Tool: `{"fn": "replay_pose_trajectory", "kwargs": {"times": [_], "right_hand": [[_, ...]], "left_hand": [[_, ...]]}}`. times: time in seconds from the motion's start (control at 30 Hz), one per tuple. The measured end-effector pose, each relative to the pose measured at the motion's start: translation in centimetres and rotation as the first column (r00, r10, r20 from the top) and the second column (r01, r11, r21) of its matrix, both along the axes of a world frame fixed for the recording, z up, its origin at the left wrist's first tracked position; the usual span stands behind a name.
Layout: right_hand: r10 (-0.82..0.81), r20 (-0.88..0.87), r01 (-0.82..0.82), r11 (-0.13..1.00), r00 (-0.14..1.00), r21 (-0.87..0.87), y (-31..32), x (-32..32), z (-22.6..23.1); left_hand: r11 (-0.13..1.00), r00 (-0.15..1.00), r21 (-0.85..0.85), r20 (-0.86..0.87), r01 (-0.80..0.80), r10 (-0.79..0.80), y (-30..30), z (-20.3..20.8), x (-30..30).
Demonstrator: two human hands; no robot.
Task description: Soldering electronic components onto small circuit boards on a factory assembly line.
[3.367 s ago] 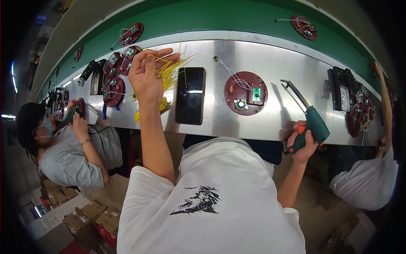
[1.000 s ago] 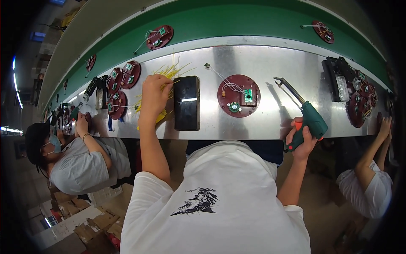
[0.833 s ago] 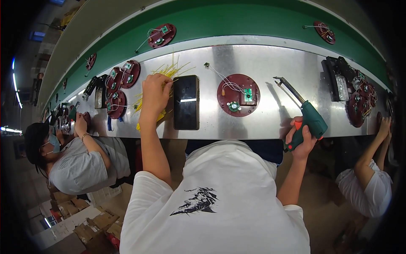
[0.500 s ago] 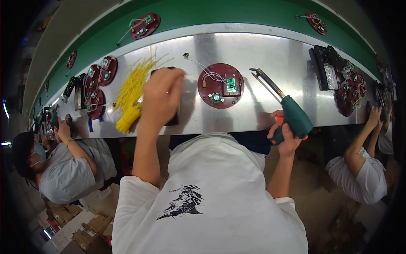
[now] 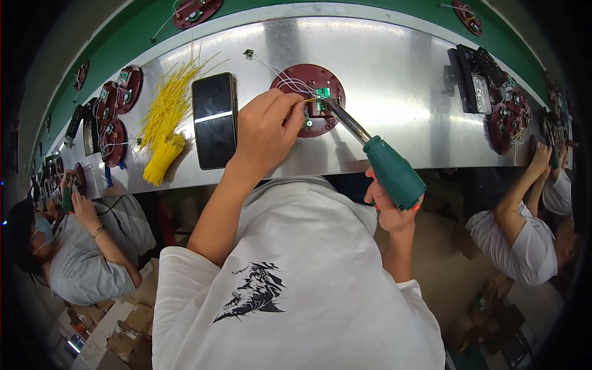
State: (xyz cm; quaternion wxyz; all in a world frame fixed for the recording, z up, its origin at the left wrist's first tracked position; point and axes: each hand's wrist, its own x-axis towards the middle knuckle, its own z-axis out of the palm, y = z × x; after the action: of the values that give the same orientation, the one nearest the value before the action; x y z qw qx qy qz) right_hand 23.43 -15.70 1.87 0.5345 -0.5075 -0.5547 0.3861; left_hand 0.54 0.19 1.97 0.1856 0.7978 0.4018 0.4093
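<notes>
Pinches thin yellow wire [image 5: 310,100] between thumb and fingers of left hand [image 5: 266,126]; cannot tell exact finger placement behind the knuckles. Directs wire to green circuit board [image 5: 323,92] on round dark red disc [image 5: 322,125]. Grips green soldering gun [image 5: 394,172] in right hand [image 5: 394,213], with fingers closed around the handle; aims tip up and leftward at the same board, close to yellow wire. Cannot tell whether touching. Locate disc flat on metal tabletop [image 5: 394,80], ahead of the torso, partly covered by left hand. Note white wires [image 5: 280,74] looping from disc to small dark component [image 5: 248,53] at upper left. Find black phone [image 5: 214,120] lying just left of left hand; farther left, find yellow wire bundle [image 5: 163,114], fanned out toward the far side. See more dark red discs [image 5: 115,135] grouped at far left, and a similar cluster [image 5: 509,120] at right, next to black parts [image 5: 472,80].
</notes>
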Motion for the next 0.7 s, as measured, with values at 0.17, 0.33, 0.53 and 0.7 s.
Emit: {"fn": "replay_pose_trajectory", "kwargs": {"times": [0.17,0.33,0.53,0.7], "right_hand": [[-0.006,0.004,0.006,0.999,1.0,-0.038,0.0,-0.1,0.2],[-0.004,-0.051,0.0,0.997,0.999,-0.079,0.0,-0.5,0.9],[-0.004,-0.08,-0.005,0.993,0.997,-0.118,0.1,-0.8,1.0],[0.009,-0.13,-0.028,0.989,0.991,-0.143,0.2,-0.5,1.0]], "left_hand": [[1.0,1.0,0.0,0.026,-0.008,0.008,-0.1,-0.1,-0.1],[0.998,0.999,-0.05,0.032,-0.038,0.039,-0.4,-0.2,0.2],[0.999,0.999,0.012,0.009,-0.035,0.035,0.0,-0.9,0.2],[0.999,0.999,0.005,0.004,-0.039,0.039,-0.1,-1.1,0.1]]}}
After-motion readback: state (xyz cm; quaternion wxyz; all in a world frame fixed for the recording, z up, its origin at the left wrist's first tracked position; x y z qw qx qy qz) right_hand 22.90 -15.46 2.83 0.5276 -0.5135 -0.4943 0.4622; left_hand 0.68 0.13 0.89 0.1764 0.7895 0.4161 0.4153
